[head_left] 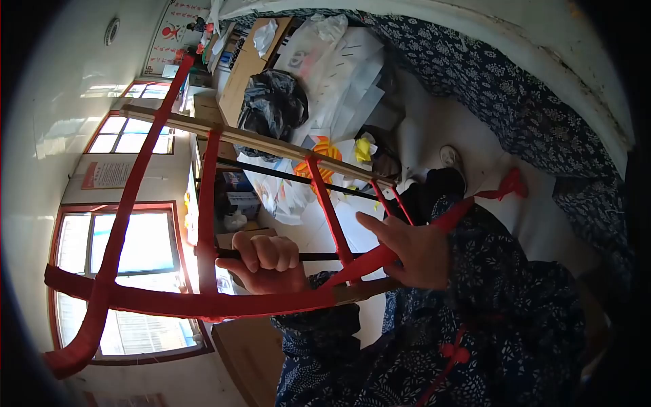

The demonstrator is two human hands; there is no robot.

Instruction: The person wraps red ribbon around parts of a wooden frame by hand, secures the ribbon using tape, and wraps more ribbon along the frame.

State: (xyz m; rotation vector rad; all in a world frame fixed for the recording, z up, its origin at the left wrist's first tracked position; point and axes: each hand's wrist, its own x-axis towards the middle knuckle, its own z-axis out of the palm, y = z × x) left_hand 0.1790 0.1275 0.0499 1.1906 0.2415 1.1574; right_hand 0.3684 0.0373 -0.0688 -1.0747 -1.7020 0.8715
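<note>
A wooden frame with long bars and crosspieces stretches across the view, much of it wrapped in red cloth. My left hand is closed round a thin black rod inside the frame. At the lower bar, the red wrapping ends near a bare brown stretch. A red cloth strip runs from there up to my right hand, which grips it with one digit pointing out. Beyond that hand, the strip's loose end trails to the right, bunched at its tip.
A black plastic bag and large translucent plastic sheets lie behind the frame, with orange and yellow pieces nearby. Patterned blue cloth hangs at the right. Windows line the left wall. A cardboard box stands below.
</note>
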